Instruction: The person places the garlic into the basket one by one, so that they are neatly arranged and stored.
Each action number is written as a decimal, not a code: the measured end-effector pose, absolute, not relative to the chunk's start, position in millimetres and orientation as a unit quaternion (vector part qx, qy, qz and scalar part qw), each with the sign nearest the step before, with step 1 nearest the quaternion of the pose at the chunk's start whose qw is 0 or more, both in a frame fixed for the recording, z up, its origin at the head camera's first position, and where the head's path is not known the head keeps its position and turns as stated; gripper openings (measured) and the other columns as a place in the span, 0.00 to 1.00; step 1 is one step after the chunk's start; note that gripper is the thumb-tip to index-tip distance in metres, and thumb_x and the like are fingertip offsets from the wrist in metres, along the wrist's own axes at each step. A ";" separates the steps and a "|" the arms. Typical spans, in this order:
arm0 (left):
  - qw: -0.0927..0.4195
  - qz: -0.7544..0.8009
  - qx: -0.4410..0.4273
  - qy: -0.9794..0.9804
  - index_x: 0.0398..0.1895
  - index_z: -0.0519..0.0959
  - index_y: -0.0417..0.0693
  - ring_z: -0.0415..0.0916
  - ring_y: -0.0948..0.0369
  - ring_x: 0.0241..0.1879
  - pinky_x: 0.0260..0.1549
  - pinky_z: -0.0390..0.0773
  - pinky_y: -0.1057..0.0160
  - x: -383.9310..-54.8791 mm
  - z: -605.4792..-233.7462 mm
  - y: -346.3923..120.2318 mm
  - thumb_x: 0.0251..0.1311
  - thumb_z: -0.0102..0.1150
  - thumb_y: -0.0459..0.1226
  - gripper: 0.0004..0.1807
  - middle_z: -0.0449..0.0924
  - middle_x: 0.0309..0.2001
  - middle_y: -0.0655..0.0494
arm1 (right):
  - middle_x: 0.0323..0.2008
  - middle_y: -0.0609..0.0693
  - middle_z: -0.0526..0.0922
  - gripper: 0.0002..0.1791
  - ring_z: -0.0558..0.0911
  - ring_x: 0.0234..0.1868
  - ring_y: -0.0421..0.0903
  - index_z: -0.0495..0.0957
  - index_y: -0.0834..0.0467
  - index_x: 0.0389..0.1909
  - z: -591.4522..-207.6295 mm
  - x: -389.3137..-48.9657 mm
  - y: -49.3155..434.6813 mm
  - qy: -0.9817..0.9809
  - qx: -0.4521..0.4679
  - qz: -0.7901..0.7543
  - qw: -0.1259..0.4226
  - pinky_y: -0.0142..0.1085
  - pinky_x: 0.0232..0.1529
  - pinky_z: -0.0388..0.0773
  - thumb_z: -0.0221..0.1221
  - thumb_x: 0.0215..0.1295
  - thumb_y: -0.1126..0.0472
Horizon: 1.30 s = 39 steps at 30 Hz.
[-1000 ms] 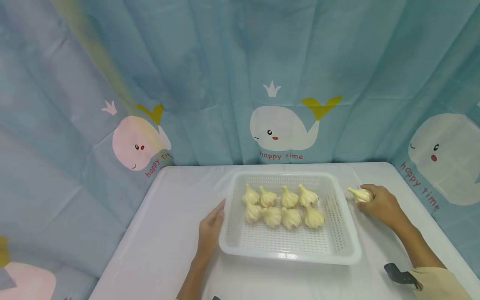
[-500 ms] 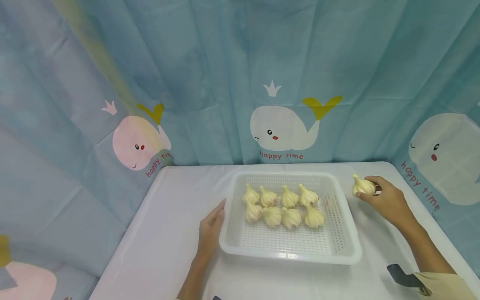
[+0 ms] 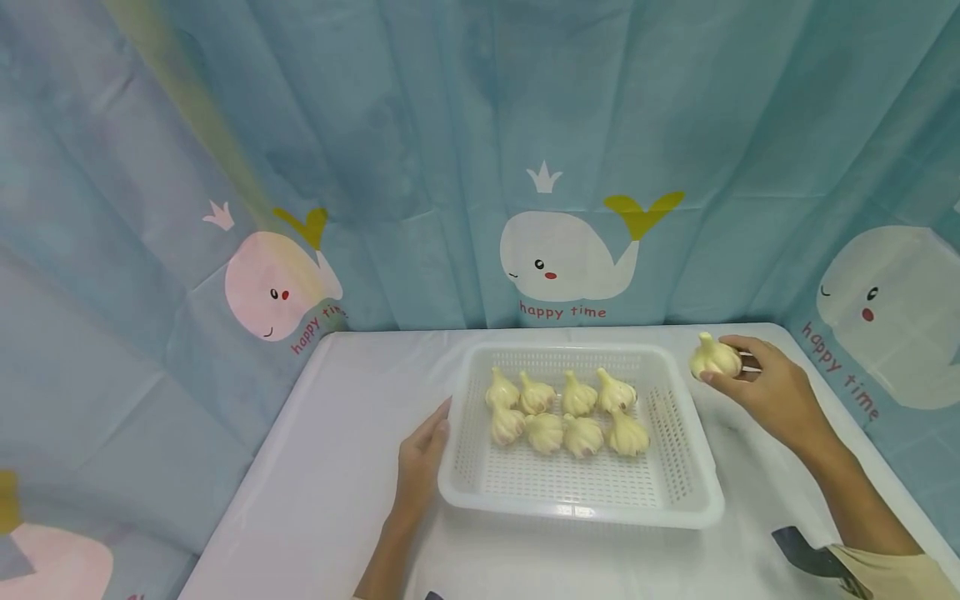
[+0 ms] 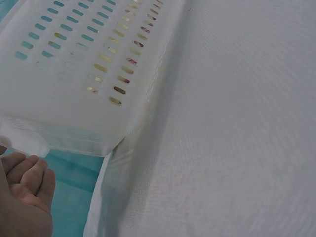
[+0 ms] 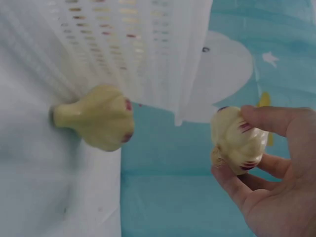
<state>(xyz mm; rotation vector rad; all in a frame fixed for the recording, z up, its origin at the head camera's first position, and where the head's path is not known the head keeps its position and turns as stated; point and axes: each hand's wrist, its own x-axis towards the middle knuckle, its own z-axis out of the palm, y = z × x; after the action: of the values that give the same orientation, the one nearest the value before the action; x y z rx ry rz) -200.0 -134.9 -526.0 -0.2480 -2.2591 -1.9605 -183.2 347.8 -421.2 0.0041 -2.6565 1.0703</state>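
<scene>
A white perforated plastic basket [image 3: 566,517] stands on the table, with several garlic bulbs [image 3: 582,437] in two rows inside it. At its left rim is my left hand [image 3: 420,462], fingers stretched along the side in the head view. The left wrist view has that hand's fingers [image 4: 30,177] just below a corner of the rim. Right of the basket, my right hand [image 3: 772,392] holds a garlic bulb [image 3: 715,357] between thumb and fingers, raised off the table, stem upward. Another garlic bulb [image 5: 96,118] shows near the basket's outer wall in the right wrist view; the head view does not show it clearly.
A white cloth covers the table [image 3: 330,450]. Behind it hangs a blue curtain [image 3: 420,275] printed with whales, closing in the back and both sides. The basket's raised rim [image 3: 693,400] stands between my right hand and the bulbs inside.
My right hand has lifted the garlic bulb off the table, tilting its stem upward, and has then drawn it slightly left. The left hand and the basket have stayed still.
</scene>
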 end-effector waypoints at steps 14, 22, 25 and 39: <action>0.071 -0.658 -0.087 -0.745 0.74 0.76 0.52 0.71 0.60 0.74 0.70 0.73 0.67 -195.9 -527.2 -137.6 0.83 0.49 0.44 0.22 0.76 0.73 0.58 | 0.67 0.72 0.74 0.37 0.82 0.58 0.77 0.69 0.64 0.75 -398.3 -173.2 315.8 -0.904 0.050 0.404 0.133 0.10 0.40 0.76 0.70 0.71 0.54; 0.077 -0.651 -0.094 -0.749 0.73 0.77 0.53 0.73 0.60 0.73 0.70 0.74 0.66 -201.1 -528.2 -132.7 0.83 0.50 0.44 0.22 0.77 0.72 0.59 | 0.67 0.66 0.77 0.36 0.89 0.52 0.42 0.71 0.58 0.75 -383.4 -169.1 302.2 -0.903 0.066 0.407 0.124 0.13 0.41 0.79 0.71 0.71 0.53; 0.080 -0.654 -0.083 -0.748 0.73 0.77 0.52 0.72 0.61 0.74 0.70 0.73 0.67 -200.2 -527.4 -131.2 0.83 0.51 0.43 0.21 0.77 0.72 0.60 | 0.68 0.63 0.77 0.37 0.85 0.50 0.28 0.71 0.55 0.76 -374.9 -172.0 293.9 -0.899 0.075 0.416 0.113 0.16 0.42 0.81 0.71 0.70 0.51; 0.089 -0.657 -0.083 -0.744 0.73 0.77 0.49 0.72 0.58 0.74 0.69 0.74 0.67 -202.5 -529.3 -134.7 0.83 0.51 0.43 0.22 0.77 0.72 0.56 | 0.64 0.53 0.80 0.33 0.89 0.52 0.53 0.74 0.53 0.72 -367.3 -191.3 247.6 -0.886 0.136 0.434 0.088 0.26 0.44 0.87 0.72 0.69 0.50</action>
<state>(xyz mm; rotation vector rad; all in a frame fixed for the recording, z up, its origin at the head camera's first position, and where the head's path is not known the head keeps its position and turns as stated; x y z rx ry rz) -202.5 -134.7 -529.3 -0.2463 -2.2150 -1.9538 -191.3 247.6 -367.3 0.4062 -2.6371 1.2927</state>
